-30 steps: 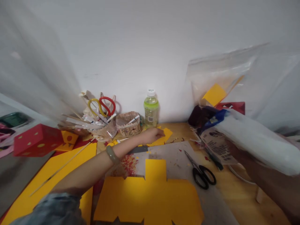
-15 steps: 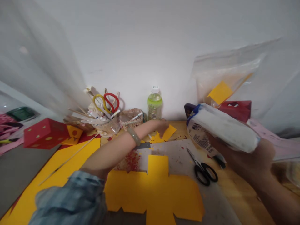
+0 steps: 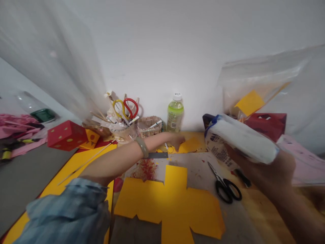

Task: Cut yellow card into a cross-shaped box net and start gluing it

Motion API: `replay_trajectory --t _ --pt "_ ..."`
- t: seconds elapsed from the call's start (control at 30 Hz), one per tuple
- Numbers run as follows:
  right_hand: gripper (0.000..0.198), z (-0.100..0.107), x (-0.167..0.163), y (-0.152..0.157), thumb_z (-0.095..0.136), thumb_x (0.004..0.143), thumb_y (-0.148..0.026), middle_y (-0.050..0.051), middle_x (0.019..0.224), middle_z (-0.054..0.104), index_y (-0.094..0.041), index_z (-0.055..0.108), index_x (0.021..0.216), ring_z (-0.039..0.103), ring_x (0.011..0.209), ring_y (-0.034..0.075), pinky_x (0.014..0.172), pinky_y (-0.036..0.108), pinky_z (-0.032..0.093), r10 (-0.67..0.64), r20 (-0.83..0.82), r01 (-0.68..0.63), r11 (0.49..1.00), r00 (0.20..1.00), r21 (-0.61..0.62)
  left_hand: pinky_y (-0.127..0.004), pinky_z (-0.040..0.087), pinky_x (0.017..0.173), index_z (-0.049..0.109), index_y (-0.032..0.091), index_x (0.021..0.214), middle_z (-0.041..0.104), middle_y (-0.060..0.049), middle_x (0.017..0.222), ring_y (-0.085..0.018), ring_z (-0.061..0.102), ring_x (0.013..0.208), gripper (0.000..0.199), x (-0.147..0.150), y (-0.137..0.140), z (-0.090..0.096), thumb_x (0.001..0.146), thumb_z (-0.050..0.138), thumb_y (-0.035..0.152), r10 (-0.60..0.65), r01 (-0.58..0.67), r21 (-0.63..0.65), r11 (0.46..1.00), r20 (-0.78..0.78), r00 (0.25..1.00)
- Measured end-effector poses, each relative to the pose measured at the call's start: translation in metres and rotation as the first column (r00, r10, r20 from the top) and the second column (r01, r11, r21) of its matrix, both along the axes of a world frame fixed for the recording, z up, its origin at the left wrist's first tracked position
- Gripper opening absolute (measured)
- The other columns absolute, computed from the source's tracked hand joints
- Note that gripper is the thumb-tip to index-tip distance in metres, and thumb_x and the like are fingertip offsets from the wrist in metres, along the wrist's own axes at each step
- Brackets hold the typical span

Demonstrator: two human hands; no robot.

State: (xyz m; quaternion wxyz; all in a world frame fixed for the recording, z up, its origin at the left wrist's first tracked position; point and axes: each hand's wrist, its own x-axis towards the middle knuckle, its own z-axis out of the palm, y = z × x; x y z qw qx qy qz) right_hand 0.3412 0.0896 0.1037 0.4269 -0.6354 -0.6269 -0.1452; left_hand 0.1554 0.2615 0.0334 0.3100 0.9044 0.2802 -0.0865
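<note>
My left hand, at the end of an arm with a bangle, reaches to the back of the table. Its fingers are closed on a small yellow paper piece, blurred by motion. In my right hand is a white soft pack with printed sides and blue trim, perhaps tissues, raised above the table's right side. Between my arms lies a yellow cross-shaped paper cutout with flaps. Black-handled scissors rest to the right of the cutout.
Behind stand a drink bottle, a small basket and a holder with pens and red and yellow scissors handles. A red paper cube sits at left. A clear bag stands at back right. Paper scraps litter the grey mat.
The view has turned slightly left, so things sit farther right. The yellow piece in my left hand appears lower and flatter. My right hand still holds the pack.
</note>
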Motion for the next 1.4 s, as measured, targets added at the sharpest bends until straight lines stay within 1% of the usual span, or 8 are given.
replay_trajectory --t 0.13,0.43,0.6,0.73,0.9,1.17,1.3,1.4 --pt "0.041 0.001 -0.009 0.010 0.065 0.066 -0.045 0.007 0.071 0.075 -0.018 0.070 0.096 0.071 0.064 0.029 0.050 0.032 0.051 -0.010 -0.002 0.010 1.000 1.000 0.015 -0.042 0.051 0.082 0.054 0.016 0.115 0.057 -0.009 0.117 -0.022 0.059 0.098 0.032 -0.012 -0.002 0.003 0.087 0.055 0.032 -0.060 0.062 0.012 0.998 -0.101 0.993" --pt "0.042 -0.016 -0.023 0.042 0.062 0.072 -0.031 0.006 0.086 0.076 -0.020 0.062 0.113 0.072 0.067 0.026 0.056 0.031 0.054 0.144 0.104 -0.128 0.981 0.984 -0.145 -0.043 0.051 0.083 0.053 0.016 0.116 0.056 -0.009 0.119 -0.022 0.058 0.101 0.033 -0.035 -0.012 0.003 0.086 0.056 0.030 -0.054 0.058 0.088 0.994 -0.042 0.998" --pt "0.044 -0.028 -0.018 0.056 0.054 0.076 -0.014 0.013 0.106 0.072 -0.016 0.058 0.120 0.068 0.092 0.033 0.071 0.039 0.055 0.265 0.265 -0.189 0.941 0.927 -0.281 -0.042 0.050 0.083 0.056 0.015 0.112 0.059 -0.008 0.114 -0.021 0.059 0.098 0.029 -0.046 -0.017 0.036 0.085 0.057 0.026 0.055 -0.056 0.250 0.967 0.011 0.998" --pt "0.047 -0.038 -0.014 0.068 0.050 0.079 -0.003 0.017 0.121 0.063 -0.011 0.054 0.125 0.061 0.107 0.033 0.083 0.042 0.052 0.323 0.353 -0.192 0.914 0.878 -0.358 -0.039 0.044 0.085 0.063 0.013 0.099 0.067 -0.011 0.098 -0.028 0.060 0.098 0.029 -0.067 -0.033 0.067 0.075 0.054 0.003 0.142 -0.156 0.400 0.903 0.066 0.988" --pt "0.033 -0.061 -0.018 0.089 0.052 0.089 -0.009 0.011 0.124 0.059 -0.015 0.055 0.121 0.058 0.111 0.025 0.091 0.045 0.048 0.394 0.355 -0.208 0.863 0.847 -0.461 -0.038 0.042 0.084 0.063 0.015 0.100 0.067 -0.013 0.096 -0.030 0.060 0.098 0.037 -0.085 -0.053 0.090 0.069 0.049 0.000 0.202 -0.255 0.464 0.848 0.161 0.966" --pt "0.037 -0.070 -0.026 0.093 0.058 0.088 -0.031 0.011 0.127 0.055 -0.017 0.053 0.122 0.052 0.115 0.028 0.095 0.054 0.040 0.497 0.039 -0.403 0.747 0.867 -0.529 -0.029 0.044 0.082 0.063 0.015 0.106 0.067 -0.007 0.107 -0.022 0.061 0.096 0.038 -0.068 -0.051 0.105 0.069 0.063 0.010 0.247 -0.365 0.219 0.905 0.429 0.869" --pt "0.053 -0.041 -0.027 0.084 0.057 0.084 -0.047 0.012 0.132 0.053 -0.018 0.049 0.127 0.050 0.120 0.028 0.098 0.048 0.041 0.591 -0.314 -0.665 0.602 0.743 -0.441 -0.030 0.046 0.081 0.062 0.015 0.106 0.067 -0.006 0.108 -0.020 0.061 0.093 0.038 -0.049 -0.047 0.095 0.068 0.065 0.010 0.316 -0.413 0.056 0.909 0.553 0.771" --pt "0.049 -0.020 -0.031 0.070 0.028 0.094 -0.048 0.010 0.127 0.059 -0.019 0.047 0.128 0.056 0.115 0.023 0.090 0.040 0.050 0.550 -0.569 -0.780 0.538 0.611 -0.318 -0.030 0.047 0.077 0.060 0.010 0.106 0.067 -0.010 0.105 -0.020 0.062 0.089 0.039 -0.036 -0.047 0.090 0.067 0.065 0.010 0.385 -0.448 -0.059 0.892 0.618 0.685"
